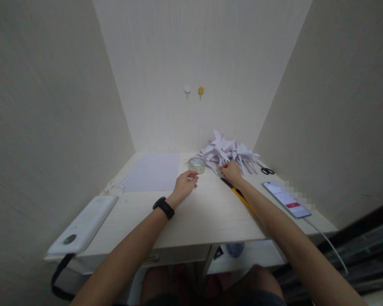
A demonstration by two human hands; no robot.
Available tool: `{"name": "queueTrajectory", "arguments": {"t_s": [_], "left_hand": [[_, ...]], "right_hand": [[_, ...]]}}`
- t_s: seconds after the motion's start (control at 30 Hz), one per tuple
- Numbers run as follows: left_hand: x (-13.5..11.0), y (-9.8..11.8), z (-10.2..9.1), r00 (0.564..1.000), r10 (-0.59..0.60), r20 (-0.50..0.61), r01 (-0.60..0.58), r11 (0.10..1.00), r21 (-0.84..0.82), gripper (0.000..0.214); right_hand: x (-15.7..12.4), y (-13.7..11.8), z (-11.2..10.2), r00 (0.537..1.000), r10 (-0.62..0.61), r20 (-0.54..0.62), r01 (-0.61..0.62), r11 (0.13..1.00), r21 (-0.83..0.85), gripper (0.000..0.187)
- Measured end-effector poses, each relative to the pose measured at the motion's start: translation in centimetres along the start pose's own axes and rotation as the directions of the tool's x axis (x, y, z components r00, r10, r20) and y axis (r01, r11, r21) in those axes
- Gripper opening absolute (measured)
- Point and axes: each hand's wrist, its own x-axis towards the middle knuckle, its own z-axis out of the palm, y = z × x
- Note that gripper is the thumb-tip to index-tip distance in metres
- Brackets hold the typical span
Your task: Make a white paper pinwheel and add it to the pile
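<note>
My left hand (pixel 185 184) hovers over the desk, just in front of a roll of clear tape (pixel 197 164). Its fingers are loosely bent and apart, and I see nothing between them. At the front of a pile of folded white paper pinwheels (pixel 223 148), my right hand (pixel 231 172) has its fingers closed at the edge of the paper. Whatever they pinch is too small to make out. A yellow and black utility knife (pixel 242 198) lies beside my right forearm, partly covered by it.
White paper sheets (pixel 153 172) lie at the back left, with small scraps (pixel 115 186) beside them. A white device (pixel 83 225) with a black strap sits at the left edge. To the right are black-handled scissors (pixel 267 171) and a cabled phone (pixel 287 200). Walls enclose the desk (pixel 191 225).
</note>
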Motion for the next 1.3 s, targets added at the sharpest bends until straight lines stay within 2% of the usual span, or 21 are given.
{"name": "queueTrajectory", "arguments": {"t_s": [0.4,0.63,0.87,1.1,1.3], "left_hand": [[-0.1,0.2,-0.3,1.0,0.0,-0.009,0.001,0.999,0.044,0.02],[-0.1,0.5,-0.5,0.993,0.091,-0.071,-0.073,0.971,0.229,0.021],[-0.1,0.5,-0.5,0.998,0.056,-0.036,-0.046,0.973,0.228,0.027],[-0.5,0.7,-0.5,0.999,0.039,0.012,-0.041,0.97,0.238,0.031],[-0.4,0.5,-0.5,0.996,0.079,0.047,-0.091,0.93,0.356,0.03]], "right_hand": [[0.7,0.5,0.6,0.997,-0.003,0.076,0.004,1.0,-0.012,0.028],[1.0,0.5,0.7,0.996,-0.009,0.094,0.009,1.0,0.004,0.031],[1.0,0.8,1.0,0.996,-0.013,0.089,0.011,1.0,0.021,0.037],[0.1,0.6,-0.2,0.999,-0.034,0.035,0.035,0.999,-0.037,0.036],[-1.7,-0.4,-2.1,0.997,-0.073,-0.033,0.069,0.993,-0.097,0.036]]}}
